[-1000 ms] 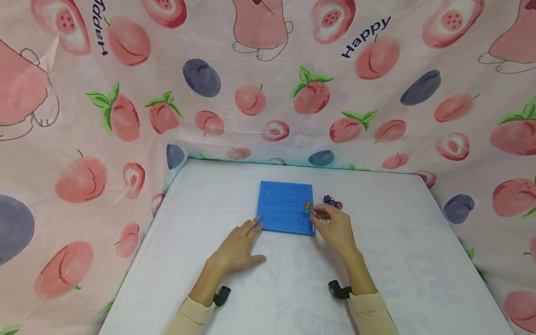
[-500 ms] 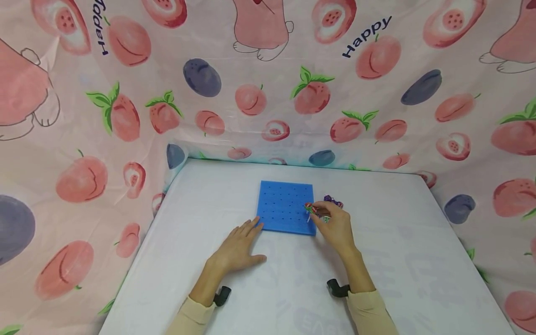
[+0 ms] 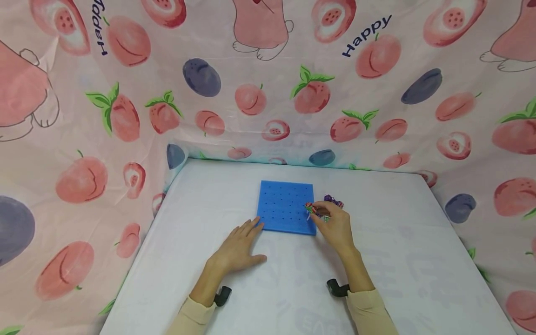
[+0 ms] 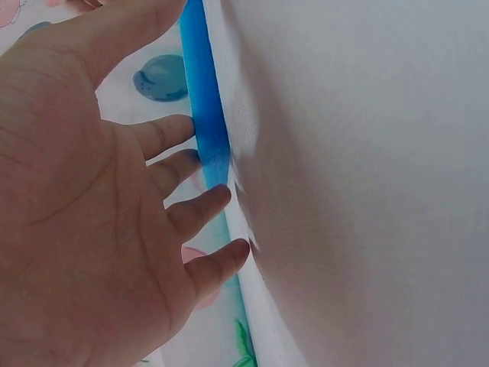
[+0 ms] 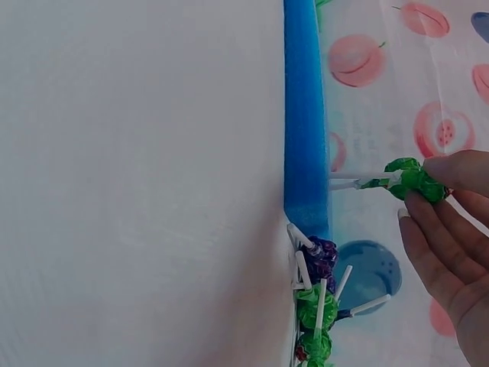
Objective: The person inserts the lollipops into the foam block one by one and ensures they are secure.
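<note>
A blue board [image 3: 284, 200] with rows of small holes lies flat on the table. My right hand [image 3: 336, 229] pinches a red-and-green wrapped lollipop [image 5: 419, 185] between thumb and fingers over the board's right side. Its white stick points down at the board; whether the tip is in a hole I cannot tell. Close beside it, a second lollipop [image 3: 308, 205] stands on the board, partly overlapped. My left hand [image 3: 236, 250] lies with fingers spread, its fingertips touching the board's front left corner; in the left wrist view the fingers reach the blue edge [image 4: 208, 99].
Right of the board lie several loose lollipops, among them purple ones [image 3: 333, 201] and green ones [image 5: 315, 306], partly behind my right hand. A white cloth covers the table [image 3: 201, 200]. Fruit-printed fabric [image 3: 251, 139] hangs at the back and sides.
My right hand has moved slightly left and brought the lollipop against the standing one, its stick now pointing down at the board. My left hand stays in place.
</note>
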`<state>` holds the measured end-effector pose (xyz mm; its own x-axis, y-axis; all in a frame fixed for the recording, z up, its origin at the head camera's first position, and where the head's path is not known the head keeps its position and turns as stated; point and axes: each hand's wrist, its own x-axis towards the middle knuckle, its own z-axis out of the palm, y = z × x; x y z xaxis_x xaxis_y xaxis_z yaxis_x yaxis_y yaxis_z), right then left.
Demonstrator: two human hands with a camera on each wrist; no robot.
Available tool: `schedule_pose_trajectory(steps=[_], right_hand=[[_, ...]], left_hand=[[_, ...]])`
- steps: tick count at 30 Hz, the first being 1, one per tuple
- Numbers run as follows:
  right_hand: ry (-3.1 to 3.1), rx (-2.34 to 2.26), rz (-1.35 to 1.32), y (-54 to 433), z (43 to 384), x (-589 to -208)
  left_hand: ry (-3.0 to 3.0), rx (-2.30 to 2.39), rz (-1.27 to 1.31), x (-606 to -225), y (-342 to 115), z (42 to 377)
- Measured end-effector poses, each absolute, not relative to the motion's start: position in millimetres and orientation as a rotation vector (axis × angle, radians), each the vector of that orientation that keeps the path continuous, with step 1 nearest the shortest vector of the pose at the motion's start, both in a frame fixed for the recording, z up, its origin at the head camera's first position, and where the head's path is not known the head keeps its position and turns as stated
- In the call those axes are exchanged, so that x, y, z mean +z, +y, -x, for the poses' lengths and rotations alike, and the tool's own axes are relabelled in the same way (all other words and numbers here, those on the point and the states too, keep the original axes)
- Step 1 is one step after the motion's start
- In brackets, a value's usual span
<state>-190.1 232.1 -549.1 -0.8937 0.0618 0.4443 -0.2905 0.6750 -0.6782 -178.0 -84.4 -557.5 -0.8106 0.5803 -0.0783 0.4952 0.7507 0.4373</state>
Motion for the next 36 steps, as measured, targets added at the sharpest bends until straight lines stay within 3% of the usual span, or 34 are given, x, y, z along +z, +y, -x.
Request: schedule_pose_trajectory(steps=[36], right_hand=[[-2.522, 1.102, -0.156, 233.4, 191.8, -554.4]], left_hand=[[2.744, 0.592, -0.848, -556.7, -83.1, 176.7]])
